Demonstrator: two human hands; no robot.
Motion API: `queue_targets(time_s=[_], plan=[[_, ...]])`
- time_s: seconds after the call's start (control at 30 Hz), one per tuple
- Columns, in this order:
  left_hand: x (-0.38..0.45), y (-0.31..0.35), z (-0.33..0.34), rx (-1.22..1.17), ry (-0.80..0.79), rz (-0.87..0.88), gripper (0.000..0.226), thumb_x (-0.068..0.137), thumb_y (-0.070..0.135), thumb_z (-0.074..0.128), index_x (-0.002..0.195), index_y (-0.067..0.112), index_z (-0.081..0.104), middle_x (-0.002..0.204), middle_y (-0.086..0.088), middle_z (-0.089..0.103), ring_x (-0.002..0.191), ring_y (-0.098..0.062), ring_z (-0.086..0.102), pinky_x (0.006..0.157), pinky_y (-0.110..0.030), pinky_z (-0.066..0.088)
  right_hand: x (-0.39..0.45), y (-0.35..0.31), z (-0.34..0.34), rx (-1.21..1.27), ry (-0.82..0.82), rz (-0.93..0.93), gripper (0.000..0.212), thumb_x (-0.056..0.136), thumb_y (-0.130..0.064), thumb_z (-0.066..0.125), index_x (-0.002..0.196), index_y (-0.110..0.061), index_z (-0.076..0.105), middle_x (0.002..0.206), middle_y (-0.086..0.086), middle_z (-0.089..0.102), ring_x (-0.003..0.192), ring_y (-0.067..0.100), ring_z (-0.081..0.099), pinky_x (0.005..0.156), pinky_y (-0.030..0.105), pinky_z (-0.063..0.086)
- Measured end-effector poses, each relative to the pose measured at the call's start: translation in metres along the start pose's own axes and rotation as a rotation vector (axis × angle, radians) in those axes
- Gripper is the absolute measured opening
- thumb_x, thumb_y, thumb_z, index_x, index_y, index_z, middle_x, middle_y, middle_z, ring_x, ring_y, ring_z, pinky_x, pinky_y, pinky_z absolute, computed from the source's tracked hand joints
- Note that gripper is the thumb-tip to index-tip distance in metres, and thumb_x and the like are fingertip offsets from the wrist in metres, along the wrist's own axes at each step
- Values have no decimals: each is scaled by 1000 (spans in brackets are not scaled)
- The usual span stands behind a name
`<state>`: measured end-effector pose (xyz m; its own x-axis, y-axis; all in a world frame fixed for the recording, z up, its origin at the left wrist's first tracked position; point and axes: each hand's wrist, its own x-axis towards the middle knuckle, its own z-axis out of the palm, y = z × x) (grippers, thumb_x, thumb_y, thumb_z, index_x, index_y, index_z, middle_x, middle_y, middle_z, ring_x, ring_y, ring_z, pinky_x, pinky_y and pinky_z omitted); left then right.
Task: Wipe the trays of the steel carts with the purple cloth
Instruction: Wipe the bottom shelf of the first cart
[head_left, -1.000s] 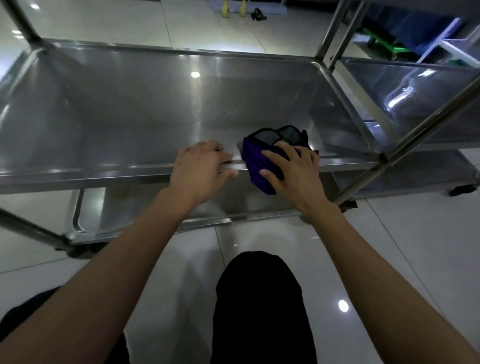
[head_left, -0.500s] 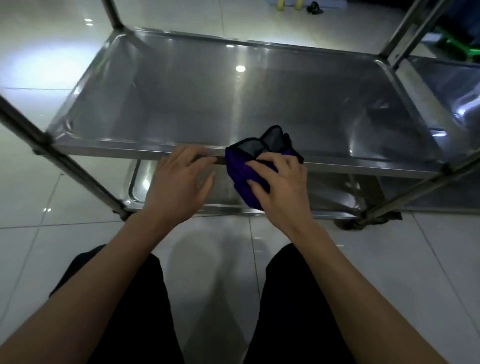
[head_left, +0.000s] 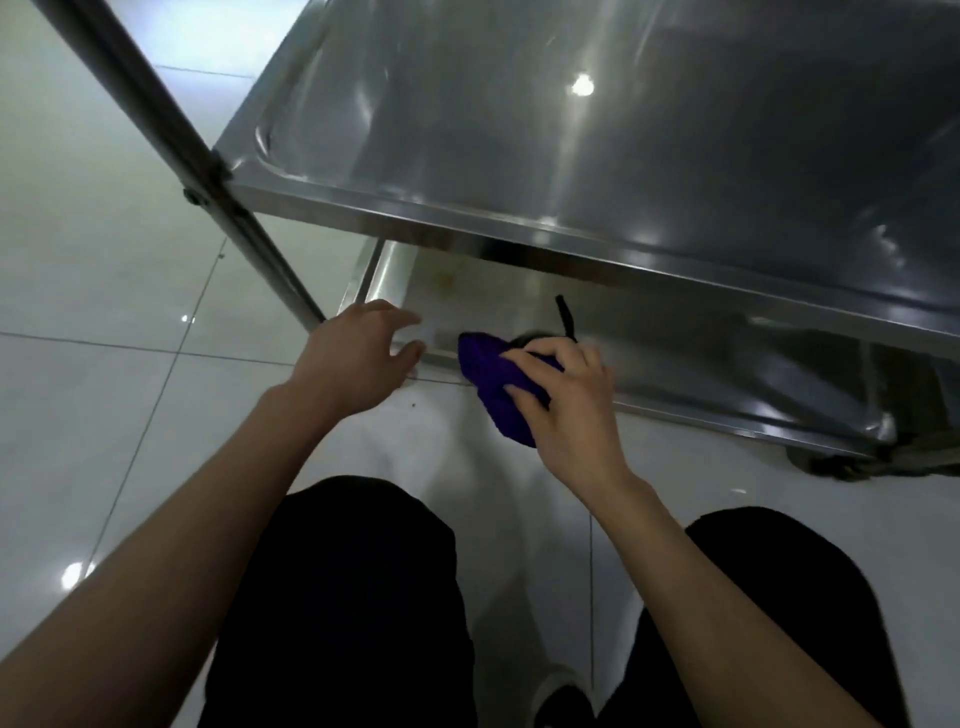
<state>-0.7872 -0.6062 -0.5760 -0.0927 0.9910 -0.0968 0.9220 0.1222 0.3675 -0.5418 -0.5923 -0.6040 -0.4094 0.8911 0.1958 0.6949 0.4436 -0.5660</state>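
The purple cloth (head_left: 493, 379) is bunched in my right hand (head_left: 566, 405), held at the front rim of the steel cart's bottom tray (head_left: 727, 364). A thin black strap on the cloth sticks up behind my fingers. My left hand (head_left: 358, 358) hovers at the same rim near the tray's left front corner, fingers spread, holding nothing. The upper tray (head_left: 623, 156) fills the top right of the view and hides most of the bottom tray.
A slanted steel post (head_left: 208, 176) of the cart runs down to the tray's left corner. A caster (head_left: 852, 460) sits at the right. Glossy white floor tiles surround the cart. My dark-trousered knees are at the bottom.
Both hands dropped from the upper tray's front rim to the bottom tray's rim, the right one carrying the cloth. The view came lower and closer.
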Motion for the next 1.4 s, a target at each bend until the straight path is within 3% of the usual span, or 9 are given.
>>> queue_targets(time_s=[0.1, 0.17, 0.33, 0.47, 0.67, 0.87, 0.97, 1.13, 1.4], plan=[[6, -22, 22, 6, -43, -27, 38, 97, 44, 55, 132, 30, 62, 132, 3, 63, 119, -23, 58, 91, -42, 50, 15, 11, 34, 280, -33, 297, 31, 97, -22, 64, 128, -26, 68, 114, -5, 59, 114, 19, 49, 102, 46, 44], [9, -35, 36, 14, -68, -40, 37, 97, 43, 55, 130, 30, 63, 129, 3, 63, 116, -24, 59, 88, -42, 52, 27, 18, 48, 270, -36, 340, 28, 98, -25, 62, 125, -26, 69, 111, -3, 60, 112, 22, 53, 99, 47, 46], [25, -51, 64, 22, -81, -17, 35, 95, 37, 55, 128, 30, 64, 120, 3, 66, 111, -27, 61, 84, -45, 54, 70, 37, 59, 192, 70, 310, 29, 98, -26, 62, 127, -22, 65, 119, 5, 61, 110, 24, 58, 95, 47, 51], [37, -63, 80, 12, -40, -7, 29, 94, 33, 55, 121, 32, 67, 112, 3, 67, 107, -27, 61, 82, -45, 53, 97, 46, 82, -56, 142, 235, 36, 97, -34, 58, 132, -24, 61, 128, 7, 59, 114, 32, 52, 95, 49, 47], [40, -83, 105, 58, -96, -20, 37, 93, 29, 52, 127, 31, 65, 112, 5, 65, 112, -28, 57, 90, -50, 50, 86, 67, 147, -176, -194, 219, 49, 104, -43, 44, 150, -27, 44, 159, 4, 33, 146, 29, 23, 115, 52, 25], [34, -98, 125, 132, -56, -19, 43, 94, 34, 55, 137, 33, 57, 145, -2, 47, 138, -30, 36, 105, -53, 39, 85, 94, 147, -319, -385, 114, 64, 98, -66, 27, 157, -42, 21, 169, -2, 6, 155, 27, 1, 123, 57, 1], [37, -100, 127, 192, -57, -65, 45, 95, 38, 52, 139, 33, 53, 146, -6, 43, 141, -33, 31, 105, -56, 40, 83, 97, 150, -348, -438, 100, 65, 96, -65, 23, 157, -45, 12, 169, -5, 1, 155, 27, -3, 122, 56, -2], [30, -110, 134, 187, -40, -29, 52, 92, 36, 59, 143, 31, 51, 145, -6, 46, 140, -35, 33, 95, -57, 44, 84, 96, 159, -435, -407, 48, 54, 106, -51, 22, 158, -40, 15, 169, 0, 4, 154, 30, 0, 121, 58, 6], [29, -121, 139, 166, 9, -21, 52, 92, 37, 57, 141, 22, 48, 151, -1, 44, 144, -27, 35, 95, -52, 47, 115, 67, 191, -419, -424, 66, 53, 107, -48, 21, 158, -39, 13, 169, -2, -1, 154, 31, -4, 119, 62, 4]])
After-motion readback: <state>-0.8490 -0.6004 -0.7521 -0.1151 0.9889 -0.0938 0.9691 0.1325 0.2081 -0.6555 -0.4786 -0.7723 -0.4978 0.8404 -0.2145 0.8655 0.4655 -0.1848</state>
